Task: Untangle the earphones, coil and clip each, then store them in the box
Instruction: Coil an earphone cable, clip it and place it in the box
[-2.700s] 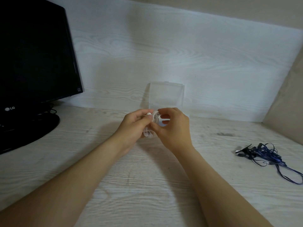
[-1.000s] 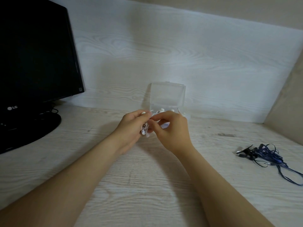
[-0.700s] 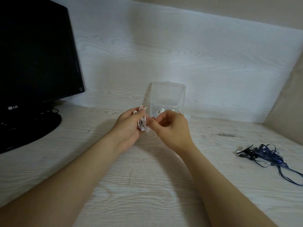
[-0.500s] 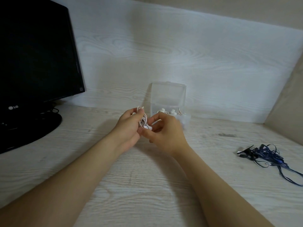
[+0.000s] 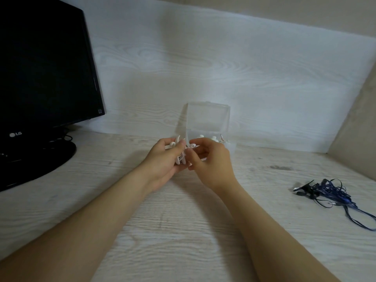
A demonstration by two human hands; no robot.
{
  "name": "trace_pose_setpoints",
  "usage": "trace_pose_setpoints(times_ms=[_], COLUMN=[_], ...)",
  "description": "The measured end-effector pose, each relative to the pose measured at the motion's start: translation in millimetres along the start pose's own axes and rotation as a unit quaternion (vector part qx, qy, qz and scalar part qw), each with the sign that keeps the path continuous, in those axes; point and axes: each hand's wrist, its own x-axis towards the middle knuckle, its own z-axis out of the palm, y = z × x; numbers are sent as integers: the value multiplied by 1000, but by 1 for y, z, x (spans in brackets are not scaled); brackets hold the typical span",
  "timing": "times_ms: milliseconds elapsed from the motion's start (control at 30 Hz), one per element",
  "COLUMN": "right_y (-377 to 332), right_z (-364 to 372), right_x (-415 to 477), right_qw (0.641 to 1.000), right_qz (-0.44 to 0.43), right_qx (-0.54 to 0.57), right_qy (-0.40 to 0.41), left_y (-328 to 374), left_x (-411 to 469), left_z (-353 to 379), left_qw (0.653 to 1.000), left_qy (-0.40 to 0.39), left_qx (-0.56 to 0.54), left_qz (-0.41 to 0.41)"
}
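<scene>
White earphones point(image 5: 180, 155), coiled, held above the desk point(image 5: 183, 231) just in front of the clear box point(image 5: 207, 119), coil's long axis roughly upright. Left hand point(image 5: 162, 161) fingers curl round the coil; right hand point(image 5: 212, 162) thumb and forefinger pinch its top. Box lid up, white items inside. Blue earphones point(image 5: 329, 193) tangled, well apart on the right. Monitor point(image 5: 44, 78) far left.

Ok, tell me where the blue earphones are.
Head view: the blue earphones lie tangled on the desk at far right, apart from the right hand and clear box.
</scene>
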Motion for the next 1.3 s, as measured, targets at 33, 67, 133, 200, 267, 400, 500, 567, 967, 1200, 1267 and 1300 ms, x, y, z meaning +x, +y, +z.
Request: trace_pose_setpoints(times_ms=[33,67,133,200,267,400,500,567,967,1200,1267,1300], right_y=[2,4,6,8,11,14,9,9,6,6,7,7], right_z=[0,0,0,1,2,1,-2,-4,-9,-8,-6,-6], right_x=[1,1,1,2,2,2,1,1,1,0,0,0], right_qw=[1000,1000,999,998,997,999,999,997,996,998,999,999], right_qz=[-2,-7,-15,-8,1,15,34,66,73,42,43,45], right_qx=[-2,-12,-44,-57,-74,-48,4,33,49,25,20,10], right_qy=[-4,-8,-19,-30,-31,-12,-18,-14,-33,-29,-27,-22], left_y=[1,1,0,-2,-6,-10,-12,-14,-18,-22,-23,-24], left_x=[0,-1,-2,-3,-2,1,-1,-2,-5,-3,-4,-4], left_z=[1,1,2,3,1,-5,-5,-4,-9,-13,-11,-10], left_qw=[1000,1000,998,996,994,984,975,967,900,902,893,886], left_qy=[-10,-25,-53,-68,-70,-55,-53,-57,-57,-50,-49,-48], left_qx=[1,5,23,51,87,164,208,237,386,391,408,419], left_qz=[-4,-9,-15,-11,0,29,53,76,197,175,186,191])
